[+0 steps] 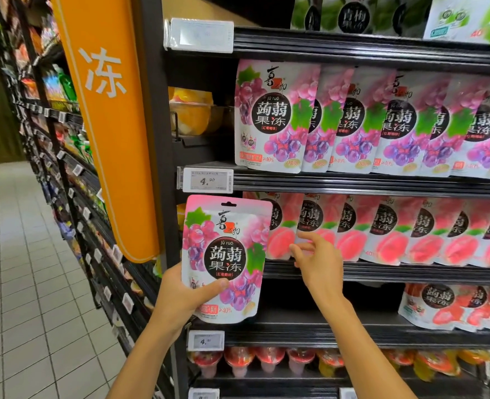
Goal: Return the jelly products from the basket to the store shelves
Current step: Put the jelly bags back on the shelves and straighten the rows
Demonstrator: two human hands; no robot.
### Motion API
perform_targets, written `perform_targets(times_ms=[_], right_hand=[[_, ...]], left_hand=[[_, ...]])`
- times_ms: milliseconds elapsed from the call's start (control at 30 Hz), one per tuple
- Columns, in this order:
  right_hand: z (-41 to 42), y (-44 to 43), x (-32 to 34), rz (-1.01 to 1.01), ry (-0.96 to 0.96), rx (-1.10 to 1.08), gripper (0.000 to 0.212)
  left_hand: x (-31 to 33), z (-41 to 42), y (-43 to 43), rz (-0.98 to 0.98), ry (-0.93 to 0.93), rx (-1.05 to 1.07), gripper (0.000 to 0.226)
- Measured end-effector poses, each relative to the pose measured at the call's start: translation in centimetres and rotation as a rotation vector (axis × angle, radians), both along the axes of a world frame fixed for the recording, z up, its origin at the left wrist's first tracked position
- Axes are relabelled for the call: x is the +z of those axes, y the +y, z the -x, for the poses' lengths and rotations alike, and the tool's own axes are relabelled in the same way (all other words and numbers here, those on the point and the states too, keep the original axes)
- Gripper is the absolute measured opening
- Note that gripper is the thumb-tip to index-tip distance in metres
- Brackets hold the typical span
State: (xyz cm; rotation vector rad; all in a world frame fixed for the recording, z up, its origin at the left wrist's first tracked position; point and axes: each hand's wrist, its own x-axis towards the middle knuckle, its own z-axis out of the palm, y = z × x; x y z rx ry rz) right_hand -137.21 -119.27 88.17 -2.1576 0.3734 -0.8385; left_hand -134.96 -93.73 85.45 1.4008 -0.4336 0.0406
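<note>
My left hand grips a pink grape jelly pouch by its lower left corner and holds it upright in front of the shelf's left end. A row of matching grape jelly pouches stands on the shelf above. My right hand hovers with relaxed, spread fingers in front of the peach jelly pouches on the middle shelf; whether the fingertips touch a pouch is unclear. It holds nothing. The basket is out of view.
An orange hanging sign juts out left of the shelf upright. Strawberry pouches fill the right of the shelf below, with a dark gap beside them. Jelly cups line the bottom shelf. Price tags clip to shelf edges. A tiled aisle runs left.
</note>
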Motion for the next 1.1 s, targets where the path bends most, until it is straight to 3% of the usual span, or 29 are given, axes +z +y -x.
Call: perform_targets(times_ms=[133,200,267,333,400,600,733,933,1100], right_hand=[[2.1,0.4,1.9,0.015,-0.089,0.001,0.025],[3.3,1.0,3.4,-0.130,-0.158,0.166,0.015],[4.6,2.1,5.3,-0.290,-0.119,0.451,0.023],[5.5,3.2,6.8,-0.304,-0.056,0.647,0.030],[5.7,4.0,8.2,-0.293,-0.102,0.716,0.018],[4.3,4.6,12.7,-0.447,-0.252,0.649,0.026],[2.4,4.8,15.5,-0.478,-0.251,0.557,0.055],[-0.4,6.3,18.8,-0.439,-0.311,0.561,0.028],[-2.0,7.6,20.2,-0.437,-0.299,0.564,0.017]], left_hand=[[1.7,0.4,-0.9,0.001,-0.035,-0.017,0.064],[2.9,0.6,-1.3,0.007,-0.058,-0.032,0.061],[4.4,0.9,-1.8,0.019,-0.087,-0.045,0.054],[6.4,1.1,-2.3,0.039,-0.111,-0.047,0.053],[8.6,1.1,-2.7,0.044,-0.138,-0.031,0.053],[14.7,0.6,-3.3,0.068,-0.188,0.062,0.047],[16.9,0.4,-2.8,0.090,-0.327,0.251,0.035],[16.1,0.7,-2.5,-0.272,-0.712,0.513,0.038],[16.4,0.6,-2.6,-0.388,-0.679,0.547,0.047]])
